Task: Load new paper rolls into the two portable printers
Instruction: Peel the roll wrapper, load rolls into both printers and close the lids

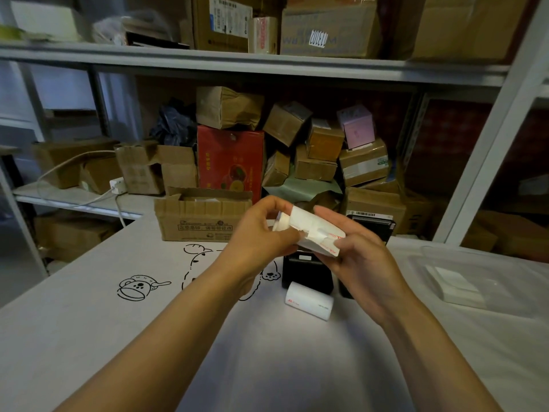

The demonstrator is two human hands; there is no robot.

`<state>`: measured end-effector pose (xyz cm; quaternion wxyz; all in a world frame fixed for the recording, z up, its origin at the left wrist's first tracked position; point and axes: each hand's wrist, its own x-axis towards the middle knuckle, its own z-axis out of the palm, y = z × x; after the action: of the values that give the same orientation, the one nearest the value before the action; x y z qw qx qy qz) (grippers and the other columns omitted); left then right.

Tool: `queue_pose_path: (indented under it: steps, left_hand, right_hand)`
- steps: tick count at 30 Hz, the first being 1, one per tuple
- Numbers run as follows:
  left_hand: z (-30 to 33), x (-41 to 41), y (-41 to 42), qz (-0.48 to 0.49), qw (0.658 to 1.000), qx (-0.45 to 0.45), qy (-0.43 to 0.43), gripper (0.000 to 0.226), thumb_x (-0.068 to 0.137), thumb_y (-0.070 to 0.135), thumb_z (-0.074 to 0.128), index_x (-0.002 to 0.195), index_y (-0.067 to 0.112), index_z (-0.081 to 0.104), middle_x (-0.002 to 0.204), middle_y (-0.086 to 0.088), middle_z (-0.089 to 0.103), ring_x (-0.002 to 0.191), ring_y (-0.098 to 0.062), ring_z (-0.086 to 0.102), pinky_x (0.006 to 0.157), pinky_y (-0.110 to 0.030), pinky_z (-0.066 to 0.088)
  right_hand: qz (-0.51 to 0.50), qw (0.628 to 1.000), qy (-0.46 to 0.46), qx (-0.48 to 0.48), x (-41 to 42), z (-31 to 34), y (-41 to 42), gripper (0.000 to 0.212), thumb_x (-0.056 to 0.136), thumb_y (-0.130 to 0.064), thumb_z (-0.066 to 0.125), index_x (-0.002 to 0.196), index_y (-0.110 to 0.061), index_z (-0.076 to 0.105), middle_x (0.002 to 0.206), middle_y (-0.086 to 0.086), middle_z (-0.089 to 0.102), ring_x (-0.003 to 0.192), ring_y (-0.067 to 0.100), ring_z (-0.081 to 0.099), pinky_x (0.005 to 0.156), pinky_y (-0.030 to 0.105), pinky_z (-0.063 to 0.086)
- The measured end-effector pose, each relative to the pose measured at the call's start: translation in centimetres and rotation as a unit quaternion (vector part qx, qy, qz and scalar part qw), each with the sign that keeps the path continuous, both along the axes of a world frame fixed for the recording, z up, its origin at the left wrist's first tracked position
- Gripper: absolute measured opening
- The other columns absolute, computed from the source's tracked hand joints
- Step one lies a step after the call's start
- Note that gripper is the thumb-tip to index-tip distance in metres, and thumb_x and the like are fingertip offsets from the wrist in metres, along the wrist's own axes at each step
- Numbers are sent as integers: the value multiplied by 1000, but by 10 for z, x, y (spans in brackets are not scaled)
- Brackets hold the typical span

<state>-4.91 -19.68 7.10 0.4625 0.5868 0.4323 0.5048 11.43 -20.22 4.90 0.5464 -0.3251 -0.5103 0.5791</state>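
Both hands hold a white paper roll [312,230] with red print, raised above the table. My left hand [261,233] grips its left end, thumb and fingers at a torn flap of the wrapper. My right hand [359,257] grips the right end from below. A second white paper roll [309,300] lies on the table in front of a black portable printer [306,273]. Another black printer [374,226] stands behind my right hand, mostly hidden.
The white table [267,352] carries cartoon drawings at left. An open cardboard box [205,215] sits at its far edge. A clear plastic tray [475,278] with white paper lies at right. Shelves behind hold stacked cartons and a power strip [118,185].
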Motion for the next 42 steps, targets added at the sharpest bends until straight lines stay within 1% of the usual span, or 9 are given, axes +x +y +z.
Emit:
queue_pose_path:
  steps: [11,16,19,22,24,26,32,39,42]
  left_hand:
    - [-5,5,0,56,997,31,47,31,78,0,69,99,19,55,112,-5,60,102,-24,62,76,-30,59]
    - [-5,6,-3,48,993,61,88,30,79,3,70,96,23,54,107,0,60,97,-17,60,67,-18,56]
    - [-7,5,-1,61,991,74,98,31,79,3,70,98,22,55,109,-2,60,99,-19,61,72,-25,58]
    - [-12,5,1,104,978,122,133,31,78,7,72,95,25,55,113,-1,59,104,-18,59,82,-34,57]
    - [-13,7,1,129,962,168,170,29,79,8,71,93,26,53,112,5,54,105,-10,52,84,-17,50]
    - [-13,9,-3,151,940,213,221,28,82,10,68,92,29,51,107,11,46,96,-4,45,72,-2,40]
    - [-15,16,-6,183,860,359,313,32,79,3,66,98,23,52,108,3,49,90,-15,53,62,-36,55]
    - [-12,8,-5,197,855,351,327,23,82,13,67,100,20,56,112,0,49,96,-17,54,64,-35,55]
    - [-11,10,-6,204,847,344,349,25,80,15,69,100,21,55,110,-1,49,94,-18,53,60,-35,54]
  right_hand:
    - [-55,996,-70,7,-7,1,2,46,86,5,55,121,-25,65,117,-4,62,107,19,61,76,24,55]
    - [-55,993,-107,19,-10,-4,3,46,77,-22,72,121,-30,63,120,-2,63,111,18,61,90,32,55]
    - [-53,995,-87,16,-10,-1,1,48,75,-36,66,123,-31,61,115,-6,65,101,10,65,77,23,56]
    - [-98,984,-139,53,-8,3,0,39,88,-30,62,126,-35,57,113,-21,60,96,-4,61,65,11,51]
    - [-137,964,-205,100,-8,5,0,41,88,-21,65,125,-38,56,111,-29,54,101,-9,52,65,8,48]
    - [-137,956,-229,125,-12,8,0,40,86,-22,68,123,-35,59,113,-24,59,103,-7,54,66,6,48]
    - [-127,966,-187,127,-27,8,4,33,81,-28,72,114,-29,63,105,-7,69,96,5,65,68,12,52]
    - [-154,943,-265,129,-15,6,7,42,89,-27,65,130,-26,59,127,-11,62,120,3,54,95,21,48]
    - [-213,902,-342,157,-19,6,6,45,88,-30,64,131,-26,57,124,-15,61,112,-1,53,80,8,42]
